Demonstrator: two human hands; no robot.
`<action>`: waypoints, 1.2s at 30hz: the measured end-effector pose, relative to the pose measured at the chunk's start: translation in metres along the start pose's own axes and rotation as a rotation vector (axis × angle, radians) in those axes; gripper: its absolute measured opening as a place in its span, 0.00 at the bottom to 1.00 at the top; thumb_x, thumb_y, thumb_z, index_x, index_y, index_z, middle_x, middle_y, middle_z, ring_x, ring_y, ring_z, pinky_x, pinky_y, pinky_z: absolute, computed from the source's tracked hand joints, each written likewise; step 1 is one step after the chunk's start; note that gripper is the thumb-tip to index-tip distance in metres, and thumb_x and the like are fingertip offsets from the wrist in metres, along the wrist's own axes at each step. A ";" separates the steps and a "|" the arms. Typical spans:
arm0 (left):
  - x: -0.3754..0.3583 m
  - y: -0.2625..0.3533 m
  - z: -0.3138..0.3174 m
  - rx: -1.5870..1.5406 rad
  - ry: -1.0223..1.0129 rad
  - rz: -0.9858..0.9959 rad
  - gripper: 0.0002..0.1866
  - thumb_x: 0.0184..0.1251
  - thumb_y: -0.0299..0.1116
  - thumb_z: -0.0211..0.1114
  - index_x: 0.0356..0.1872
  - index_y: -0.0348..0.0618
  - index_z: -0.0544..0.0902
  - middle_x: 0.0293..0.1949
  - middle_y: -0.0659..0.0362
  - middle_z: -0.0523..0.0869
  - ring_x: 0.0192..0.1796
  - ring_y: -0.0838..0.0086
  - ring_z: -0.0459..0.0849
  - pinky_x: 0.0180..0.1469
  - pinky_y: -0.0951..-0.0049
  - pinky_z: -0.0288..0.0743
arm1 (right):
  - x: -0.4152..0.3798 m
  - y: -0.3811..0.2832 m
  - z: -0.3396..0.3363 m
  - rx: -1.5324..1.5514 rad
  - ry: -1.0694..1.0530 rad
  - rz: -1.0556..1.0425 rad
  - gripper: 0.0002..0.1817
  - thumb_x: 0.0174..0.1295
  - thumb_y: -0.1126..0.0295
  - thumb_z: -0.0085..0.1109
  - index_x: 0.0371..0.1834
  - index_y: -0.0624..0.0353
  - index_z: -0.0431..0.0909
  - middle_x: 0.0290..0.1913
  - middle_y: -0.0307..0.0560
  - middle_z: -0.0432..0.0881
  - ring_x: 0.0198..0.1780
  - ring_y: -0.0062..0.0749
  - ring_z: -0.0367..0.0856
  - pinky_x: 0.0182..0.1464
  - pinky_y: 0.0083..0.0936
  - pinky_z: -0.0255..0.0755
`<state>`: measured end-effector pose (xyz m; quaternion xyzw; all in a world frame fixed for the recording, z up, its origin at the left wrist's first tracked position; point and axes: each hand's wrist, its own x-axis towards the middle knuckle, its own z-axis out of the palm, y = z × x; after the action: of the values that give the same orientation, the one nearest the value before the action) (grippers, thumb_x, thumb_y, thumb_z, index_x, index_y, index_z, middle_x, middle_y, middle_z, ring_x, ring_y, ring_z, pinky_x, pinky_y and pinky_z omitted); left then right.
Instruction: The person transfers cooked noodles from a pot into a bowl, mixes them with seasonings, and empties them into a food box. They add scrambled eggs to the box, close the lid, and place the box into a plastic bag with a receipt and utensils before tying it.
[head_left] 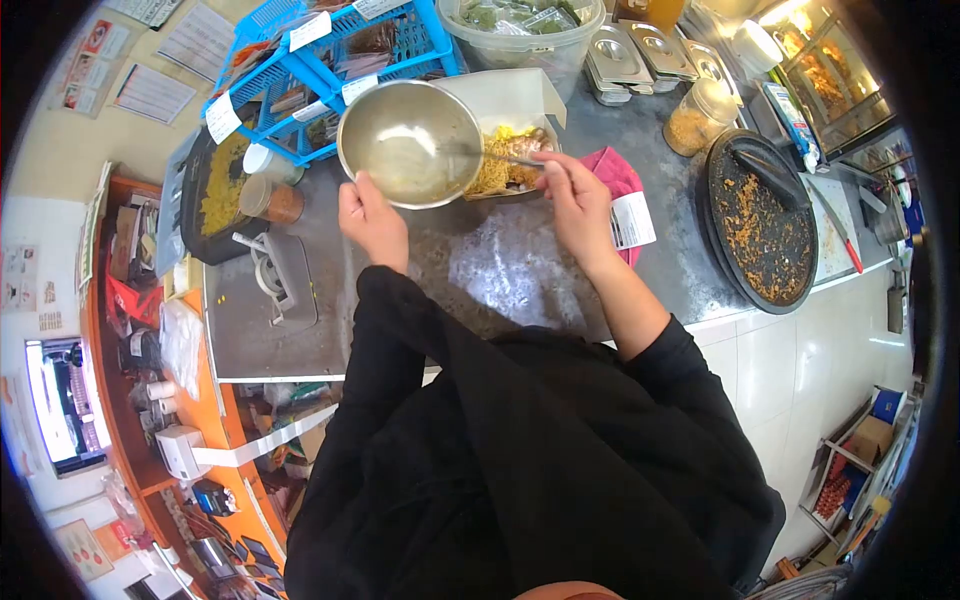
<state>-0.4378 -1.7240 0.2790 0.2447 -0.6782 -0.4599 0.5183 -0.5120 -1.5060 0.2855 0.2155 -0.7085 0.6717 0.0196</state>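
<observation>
A stainless steel mixing bowl (385,185) is tilted above the far side of the counter, its inside facing me. My left hand (374,222) grips its near rim, thumb up against the edge. My right hand (580,205) is closed round a thin metal utensil (515,159) whose far end reaches over the bowl; that end is too blurred to tell a spoon from a fork. Behind and right of the bowl lies an open paper food box (545,92) with noodles (492,178) and some browned pieces, partly hidden by the bowl and my hand.
Blue plastic baskets (330,75) and a tub of green packets (530,45) stand at the back. A pink cloth (610,170) is right of my right hand. Further right are a crumb jar (698,118) and a round black pan (757,240). A tape dispenser (285,280) sits left.
</observation>
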 end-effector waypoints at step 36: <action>-0.258 0.035 0.119 -0.376 -0.957 -0.646 0.13 0.68 0.39 0.56 0.25 0.44 0.74 0.18 0.69 0.70 0.18 0.86 0.66 0.19 0.81 0.59 | -0.082 -0.053 -0.213 -0.049 0.559 -0.017 0.16 0.67 0.74 0.50 0.57 0.63 0.72 0.44 0.40 0.76 0.31 0.12 0.65 0.33 0.11 0.62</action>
<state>-0.4546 -1.4556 0.1822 0.1085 -0.6345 -0.7649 0.0241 -0.4756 -1.2784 0.3303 0.0274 -0.6897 0.6876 0.2251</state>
